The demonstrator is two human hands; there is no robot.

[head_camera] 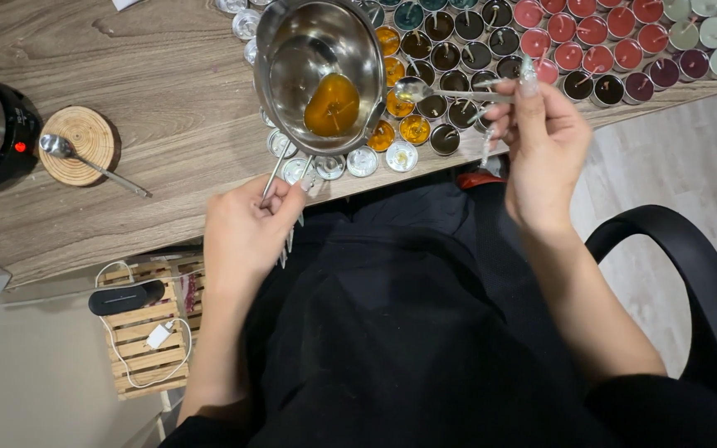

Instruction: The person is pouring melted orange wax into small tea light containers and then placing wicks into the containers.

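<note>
— Left hand [246, 228], lower centre, closed around what?

— The wire handle of a steel pouring pot [319, 70], tilted, a pool of amber wax [331, 105] inside. Right hand [541, 141], centre right, pinches a spoon [425, 90] over the tealight cups [415, 130].

— Which step?

— Filling cups, I judge; next calls for a steady tilt.

— Counts?

— One pot, two spoons counting the spare spoon [64, 148] at left; cups too many to count.
</note>
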